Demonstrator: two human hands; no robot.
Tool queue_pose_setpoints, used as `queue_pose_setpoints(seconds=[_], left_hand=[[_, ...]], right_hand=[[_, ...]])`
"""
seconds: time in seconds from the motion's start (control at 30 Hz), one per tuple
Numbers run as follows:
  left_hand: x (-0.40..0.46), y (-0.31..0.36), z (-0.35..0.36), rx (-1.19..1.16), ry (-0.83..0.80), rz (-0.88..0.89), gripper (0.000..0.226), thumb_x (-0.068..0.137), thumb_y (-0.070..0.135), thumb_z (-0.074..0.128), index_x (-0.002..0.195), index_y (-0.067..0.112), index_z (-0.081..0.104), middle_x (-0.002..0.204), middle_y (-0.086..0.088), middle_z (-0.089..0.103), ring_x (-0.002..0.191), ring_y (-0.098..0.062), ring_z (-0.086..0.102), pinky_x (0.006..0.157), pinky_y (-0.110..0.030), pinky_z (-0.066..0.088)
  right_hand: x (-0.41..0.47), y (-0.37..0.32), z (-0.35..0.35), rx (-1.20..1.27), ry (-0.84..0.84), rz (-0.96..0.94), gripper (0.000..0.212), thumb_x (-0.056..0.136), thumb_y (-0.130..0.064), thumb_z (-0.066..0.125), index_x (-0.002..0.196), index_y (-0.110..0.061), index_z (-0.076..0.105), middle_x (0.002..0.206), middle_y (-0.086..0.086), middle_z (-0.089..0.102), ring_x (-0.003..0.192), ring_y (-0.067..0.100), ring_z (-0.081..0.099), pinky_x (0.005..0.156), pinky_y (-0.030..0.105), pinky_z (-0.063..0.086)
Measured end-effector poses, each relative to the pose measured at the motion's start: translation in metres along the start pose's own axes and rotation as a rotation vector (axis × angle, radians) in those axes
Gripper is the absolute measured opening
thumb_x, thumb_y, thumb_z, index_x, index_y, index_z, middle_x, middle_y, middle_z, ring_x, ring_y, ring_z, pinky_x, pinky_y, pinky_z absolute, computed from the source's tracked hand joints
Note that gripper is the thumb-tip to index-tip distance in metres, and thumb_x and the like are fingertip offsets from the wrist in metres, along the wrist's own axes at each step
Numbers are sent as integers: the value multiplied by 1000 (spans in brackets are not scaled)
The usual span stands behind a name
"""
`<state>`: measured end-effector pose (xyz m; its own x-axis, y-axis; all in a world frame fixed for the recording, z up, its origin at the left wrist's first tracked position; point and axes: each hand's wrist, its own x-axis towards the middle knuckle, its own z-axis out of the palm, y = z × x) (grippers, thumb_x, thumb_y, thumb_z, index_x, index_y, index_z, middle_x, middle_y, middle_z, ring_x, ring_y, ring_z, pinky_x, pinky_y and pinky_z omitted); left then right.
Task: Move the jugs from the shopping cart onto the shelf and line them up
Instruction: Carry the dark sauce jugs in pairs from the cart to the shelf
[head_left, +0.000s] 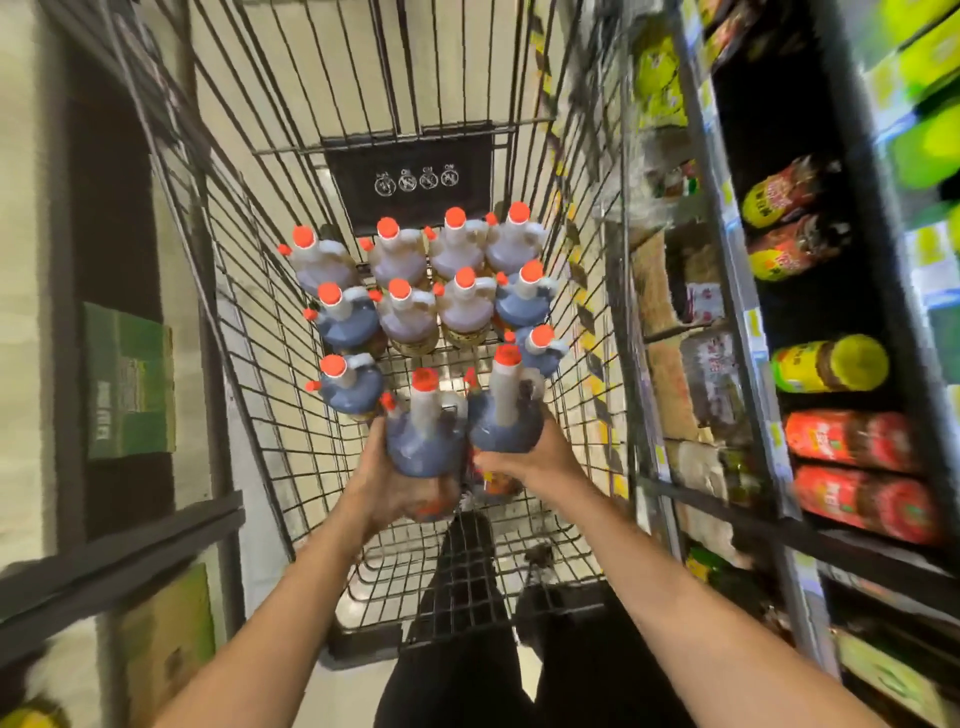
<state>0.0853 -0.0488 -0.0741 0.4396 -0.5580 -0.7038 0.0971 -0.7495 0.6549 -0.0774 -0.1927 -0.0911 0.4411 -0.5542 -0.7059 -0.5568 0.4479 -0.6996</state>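
**Two jugs in hand over the cart**

Both arms are stretched out over the shopping cart (249, 332), and each hand has a jug. The left hand (371, 480) wraps its grip around the lower body of one jug (423, 441), fingers curled under and round its side. The right hand (524, 460) curls its grip round the base of the second jug (501, 415), thumb lying across the front. The two held jugs sit side by side, touching or nearly so, orange caps up, at the near end of the cart's basket.

Further in, the remaining jugs (431, 291) stand upright on the cart's wire floor, packed toward the far end: a row of four at the back, a second row of four just in front, then one at the left wall and one at the right wall nearer the hands. All have orange caps and pale handles; the bodies look dark, blue-grey or amber in the blur.

Along the cart's right side runs the shelf (737, 291), stocked with bottles lying in rows (831, 364). At the cart's left stands a green carton (130, 379) on a dark rack.
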Motion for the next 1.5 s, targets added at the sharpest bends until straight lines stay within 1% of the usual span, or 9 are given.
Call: queue_pose_setpoints(seconds=[0.13,0.3,0.4,0.57,0.7,0.97,1.13,1.3,1.5], left_hand=[[-41,30,-6,-24,25,121,97,44,27,97,127,8,50,116,-5,68,105,-21,68,84,-21,55],[-104,83,-1,-120,40,207,85,46,44,86,120,18,52,109,8,69,88,13,65,70,-7,49],[-134,110,8,-61,49,281,74,47,52,85,111,27,56,100,11,69,82,16,63,66,-5,46],[-181,150,34,64,30,461,56,56,41,93,98,34,58,96,16,69,83,16,63,64,-8,46],[-218,173,71,65,-60,527,64,47,59,84,102,34,62,99,14,72,86,8,67,73,-23,52],[-303,172,160,167,-331,671,68,43,60,84,100,28,64,92,10,75,81,2,70,69,-24,53],[-362,169,211,196,-509,741,63,42,47,87,97,23,67,87,18,77,75,5,70,60,-11,51],[-418,163,260,232,-656,827,49,50,27,92,92,23,67,82,22,75,70,6,69,58,-11,50],[-474,150,312,336,-806,923,58,54,39,96,104,26,68,94,9,77,82,-4,73,67,-23,58]], right_hand=[[-52,-28,-11,98,72,-70,78,45,-33,94,116,-24,63,114,-1,75,105,14,71,88,36,58],[-117,-57,-31,181,188,-153,56,60,-13,93,109,-15,67,96,-9,78,89,3,72,74,25,55],[-158,-70,-46,260,267,-234,68,56,-26,90,118,-16,63,104,-6,78,93,8,73,75,24,55],[-227,-69,-76,396,333,-348,59,71,-6,84,125,-19,61,114,-4,76,105,15,73,83,29,56],[-294,-54,-103,478,437,-414,66,75,-8,83,135,-17,56,124,1,73,111,19,71,85,29,58],[-428,14,-134,623,799,-436,64,65,-26,95,120,-26,63,110,-11,77,98,11,75,72,21,58],[-496,59,-146,693,1008,-407,68,56,-38,98,114,-26,66,106,-6,78,95,16,75,78,37,59],[-562,102,-152,714,1150,-422,42,73,-4,86,105,-23,66,90,-17,78,81,4,75,62,16,56],[-626,148,-147,782,1343,-450,57,61,-23,90,113,-19,66,100,-4,79,88,11,76,66,21,58]])
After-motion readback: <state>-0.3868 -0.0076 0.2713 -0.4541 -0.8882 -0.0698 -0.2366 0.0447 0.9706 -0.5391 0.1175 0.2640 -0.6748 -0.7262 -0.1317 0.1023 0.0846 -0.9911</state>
